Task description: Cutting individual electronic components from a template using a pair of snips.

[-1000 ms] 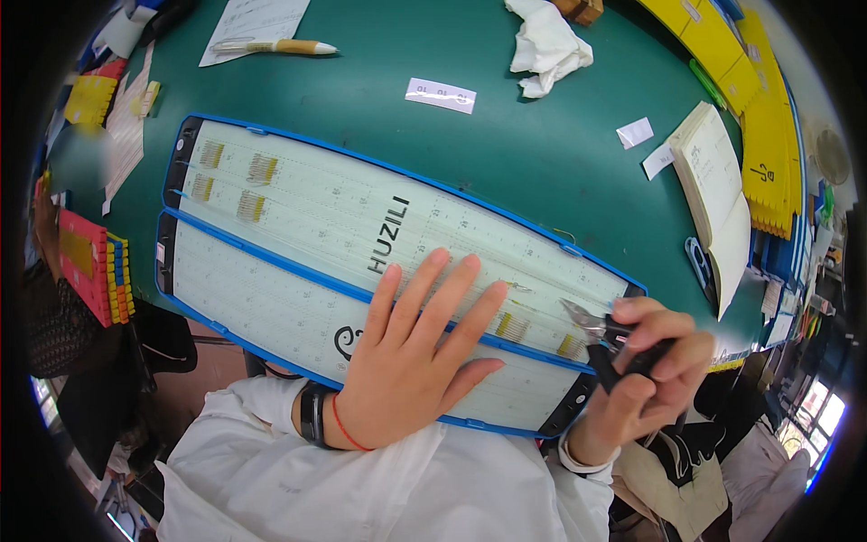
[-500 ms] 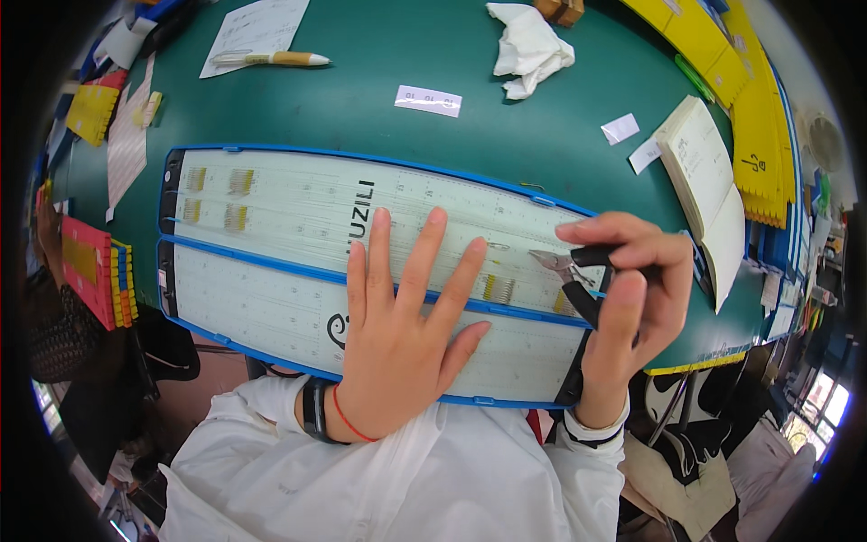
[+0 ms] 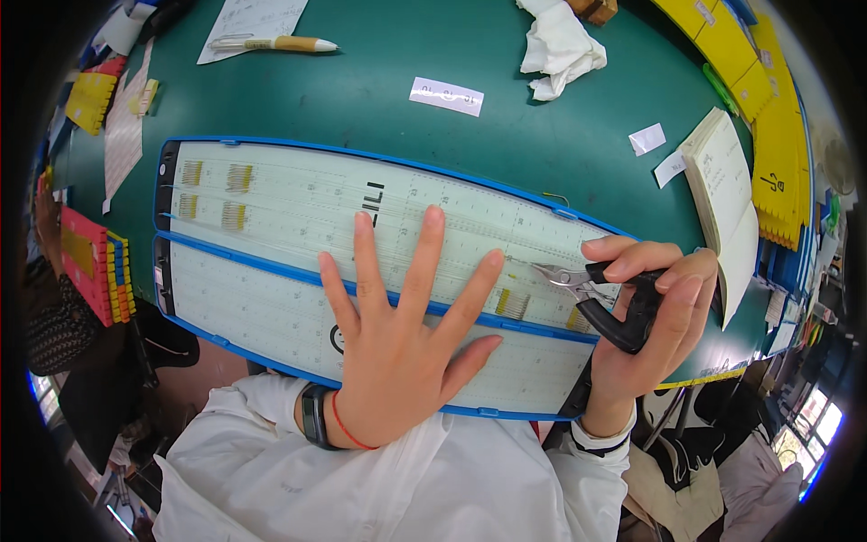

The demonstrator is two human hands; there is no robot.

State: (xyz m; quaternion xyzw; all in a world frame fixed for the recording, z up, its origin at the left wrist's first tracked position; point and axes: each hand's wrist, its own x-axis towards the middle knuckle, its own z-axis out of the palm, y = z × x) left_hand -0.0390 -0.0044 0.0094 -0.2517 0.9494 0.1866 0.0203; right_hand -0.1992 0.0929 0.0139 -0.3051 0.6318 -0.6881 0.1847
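A long blue-edged case [image 3: 248, 294] lies unfolded before me, its two pale panels marked with scales. Thin clear lines stretch along the upper panel, which carries several small clusters of gold pins [image 3: 512, 304]. My left hand [image 3: 393, 361] rests palm down across both panels with its fingers spread, hiding part of the dark lettering. In my right hand [image 3: 666, 339] are small black-handled pliers [image 3: 619, 332], gripped between thumb and fingers. Their metal jaws point left over the upper panel, beside the lines. Whether the tips touch a line is too small to tell.
Beyond the case, the green tabletop holds a pen [image 3: 289, 43] on paper, a white label [image 3: 447, 96] and crumpled tissue [image 3: 562, 50]. At the right are an open notebook [image 3: 718, 199] and yellow boards [image 3: 777, 181]. Pink and yellow boards [image 3: 86, 262] stand at the left, near another person's arm.
The view has shifted slightly. My left hand has slid a little left along the case, covering more lettering. My right hand's fingers have curled further around the pliers, whose handles have turned.
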